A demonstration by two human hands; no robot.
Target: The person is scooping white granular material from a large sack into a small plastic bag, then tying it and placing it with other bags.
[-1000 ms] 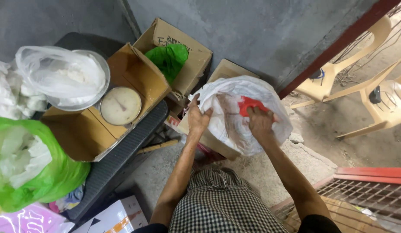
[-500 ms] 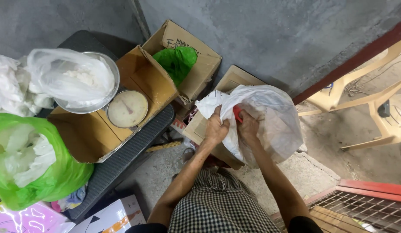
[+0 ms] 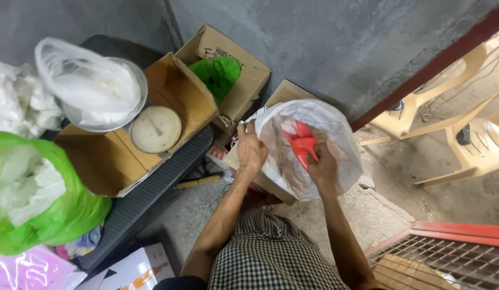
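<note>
A: What do the hands hold?

B: The left hand (image 3: pixel 251 152) pinches the rim of a white plastic bag (image 3: pixel 335 139). Its fingers are closed tight on the thin plastic. The right hand (image 3: pixel 323 169) grips the bag's other side, next to a red plastic scoop (image 3: pixel 302 143).

A: Is the right hand holding the scoop too?

B: I cannot tell. The hand touches the scoop's lower end, but the bag folds hide the fingers.

A: Where is the bag?

B: It sits over a brown cardboard box (image 3: pixel 276 96) by the grey wall, in front of the person's checked shorts (image 3: pixel 265 252).

A: What else is near?

B: On the left, a round weighing scale (image 3: pixel 155 129) lies in an open cardboard box (image 3: pixel 99 161) on a dark bench (image 3: pixel 158 177). A clear bag sits in a metal bowl (image 3: pixel 107 124) beside it. A green bag (image 3: pixel 51 215) is on the far left. Pale plastic chairs (image 3: pixel 475 145) stand on the right.
</note>
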